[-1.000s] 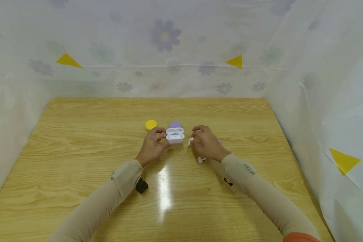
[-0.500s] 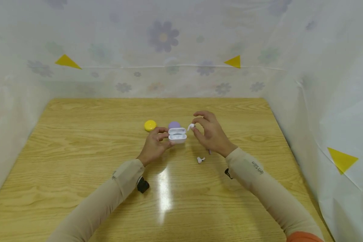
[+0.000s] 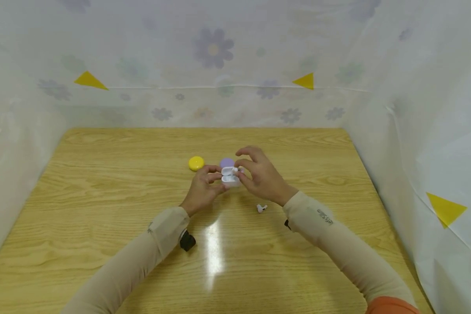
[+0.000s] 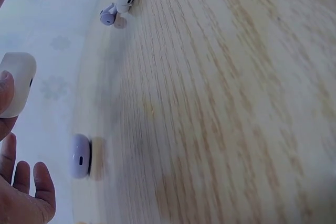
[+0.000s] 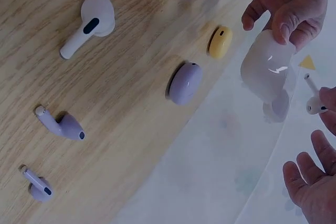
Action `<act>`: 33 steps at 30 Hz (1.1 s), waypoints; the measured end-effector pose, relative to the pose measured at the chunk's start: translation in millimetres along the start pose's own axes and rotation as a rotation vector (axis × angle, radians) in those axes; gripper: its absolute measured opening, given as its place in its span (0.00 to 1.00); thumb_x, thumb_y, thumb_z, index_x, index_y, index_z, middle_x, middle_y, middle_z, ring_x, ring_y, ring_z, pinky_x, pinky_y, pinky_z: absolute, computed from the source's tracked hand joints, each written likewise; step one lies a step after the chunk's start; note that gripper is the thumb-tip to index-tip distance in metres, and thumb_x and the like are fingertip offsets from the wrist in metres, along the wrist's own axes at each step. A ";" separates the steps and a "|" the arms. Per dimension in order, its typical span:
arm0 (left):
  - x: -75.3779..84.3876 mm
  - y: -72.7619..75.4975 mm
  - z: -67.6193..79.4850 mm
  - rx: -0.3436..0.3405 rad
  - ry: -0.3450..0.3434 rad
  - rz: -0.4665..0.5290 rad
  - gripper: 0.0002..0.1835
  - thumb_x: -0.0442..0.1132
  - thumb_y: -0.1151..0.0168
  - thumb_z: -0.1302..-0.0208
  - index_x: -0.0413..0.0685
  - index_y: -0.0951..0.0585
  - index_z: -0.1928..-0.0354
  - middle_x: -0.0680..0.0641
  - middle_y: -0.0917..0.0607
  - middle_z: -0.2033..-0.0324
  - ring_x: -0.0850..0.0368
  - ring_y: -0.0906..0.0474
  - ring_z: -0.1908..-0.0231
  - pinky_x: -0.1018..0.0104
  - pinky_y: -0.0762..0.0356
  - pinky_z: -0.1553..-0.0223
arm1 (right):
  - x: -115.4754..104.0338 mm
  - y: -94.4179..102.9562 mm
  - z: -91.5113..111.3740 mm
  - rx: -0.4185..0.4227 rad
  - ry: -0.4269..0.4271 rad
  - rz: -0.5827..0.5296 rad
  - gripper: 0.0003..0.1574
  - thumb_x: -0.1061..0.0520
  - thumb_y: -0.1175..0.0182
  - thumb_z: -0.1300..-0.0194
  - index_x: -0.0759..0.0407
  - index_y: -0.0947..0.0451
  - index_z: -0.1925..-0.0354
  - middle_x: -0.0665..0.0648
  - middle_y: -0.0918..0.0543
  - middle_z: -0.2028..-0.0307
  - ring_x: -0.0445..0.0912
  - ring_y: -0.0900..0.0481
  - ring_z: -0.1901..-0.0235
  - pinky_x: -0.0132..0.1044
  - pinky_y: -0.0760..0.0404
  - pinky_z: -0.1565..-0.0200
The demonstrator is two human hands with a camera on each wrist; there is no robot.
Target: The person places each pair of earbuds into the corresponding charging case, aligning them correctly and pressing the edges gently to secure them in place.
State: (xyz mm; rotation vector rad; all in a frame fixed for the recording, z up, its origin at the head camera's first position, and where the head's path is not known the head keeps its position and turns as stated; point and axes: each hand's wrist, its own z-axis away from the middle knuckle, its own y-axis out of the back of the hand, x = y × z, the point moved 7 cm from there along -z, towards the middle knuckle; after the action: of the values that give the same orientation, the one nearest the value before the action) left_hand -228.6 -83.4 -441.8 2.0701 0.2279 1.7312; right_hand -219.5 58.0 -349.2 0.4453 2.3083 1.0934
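In the head view my left hand (image 3: 201, 189) grips a white earbud case (image 3: 230, 181) with its lid up, held above the table. My right hand (image 3: 264, 179) pinches a white earbud (image 3: 236, 170) right at the case's opening. From the right wrist, that earbud (image 5: 316, 105) appears stem up between thumb and finger, its other fingers spread. A second white earbud (image 3: 261, 208) lies on the wood below the right hand. Two purple earbuds, one (image 5: 63, 126) near the other (image 5: 39, 186), lie on the table; the right hand and arm hide them from the head camera.
Behind the white case sits a closed purple case (image 3: 226, 162), with a round yellow case (image 3: 196, 163) to its left. The wooden table (image 3: 114, 174) meets flower-printed white sheeting (image 3: 213, 104) at the back and sides.
The right hand has lifted the white earbud from beside the case and carried it left to the case's opening. The left hand has shifted slightly right, still holding the case.
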 end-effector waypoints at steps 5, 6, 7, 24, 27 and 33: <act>2.4 -1.9 0.6 0.000 -0.011 0.003 0.12 0.34 0.30 0.45 0.38 0.14 0.59 0.41 0.24 0.48 0.45 0.31 0.42 0.44 0.26 0.45 | -3.3 -6.7 0.0 -0.010 0.032 0.017 0.07 0.61 0.34 0.41 0.63 0.19 0.64 0.65 0.23 0.50 0.57 0.27 0.46 0.50 0.26 0.43; 3.1 -2.2 0.8 0.000 -0.016 0.004 0.12 0.34 0.30 0.45 0.38 0.14 0.59 0.41 0.24 0.48 0.45 0.31 0.42 0.43 0.26 0.45 | -3.7 -7.9 0.0 -0.013 0.039 0.023 0.07 0.61 0.34 0.41 0.63 0.19 0.64 0.64 0.23 0.50 0.57 0.26 0.46 0.49 0.25 0.43; 3.7 -2.5 1.1 -0.001 -0.020 0.010 0.12 0.34 0.30 0.45 0.38 0.14 0.59 0.41 0.24 0.48 0.45 0.31 0.42 0.43 0.26 0.46 | -4.0 -9.2 0.1 -0.017 0.044 0.028 0.07 0.61 0.34 0.41 0.63 0.19 0.64 0.64 0.23 0.50 0.57 0.26 0.46 0.49 0.25 0.43; 11.5 -2.3 4.5 -0.010 -0.041 0.068 0.13 0.33 0.30 0.46 0.37 0.15 0.57 0.40 0.26 0.47 0.42 0.33 0.40 0.44 0.24 0.46 | -5.7 -21.6 3.5 -0.120 0.031 0.014 0.11 0.60 0.35 0.40 0.60 0.16 0.58 0.63 0.22 0.47 0.56 0.28 0.41 0.48 0.25 0.41; 11.6 -2.8 5.0 -0.020 -0.033 0.066 0.13 0.34 0.30 0.46 0.37 0.15 0.57 0.40 0.26 0.47 0.43 0.33 0.39 0.46 0.25 0.45 | -5.8 -22.3 3.8 -0.133 0.033 0.012 0.11 0.60 0.35 0.40 0.60 0.16 0.57 0.63 0.22 0.47 0.55 0.28 0.41 0.47 0.24 0.42; 8.1 -4.8 5.9 -0.040 -0.003 0.077 0.14 0.34 0.32 0.44 0.36 0.16 0.56 0.41 0.28 0.45 0.43 0.35 0.37 0.49 0.24 0.45 | -4.9 -24.1 5.8 -0.151 0.033 0.020 0.12 0.59 0.36 0.39 0.60 0.17 0.55 0.63 0.22 0.46 0.55 0.28 0.41 0.46 0.23 0.43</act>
State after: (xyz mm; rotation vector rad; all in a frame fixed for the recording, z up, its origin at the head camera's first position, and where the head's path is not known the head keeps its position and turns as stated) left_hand -220.4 -77.2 -437.3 2.0776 0.1132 1.7626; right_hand -213.6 44.3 -369.6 0.3948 2.2338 1.2831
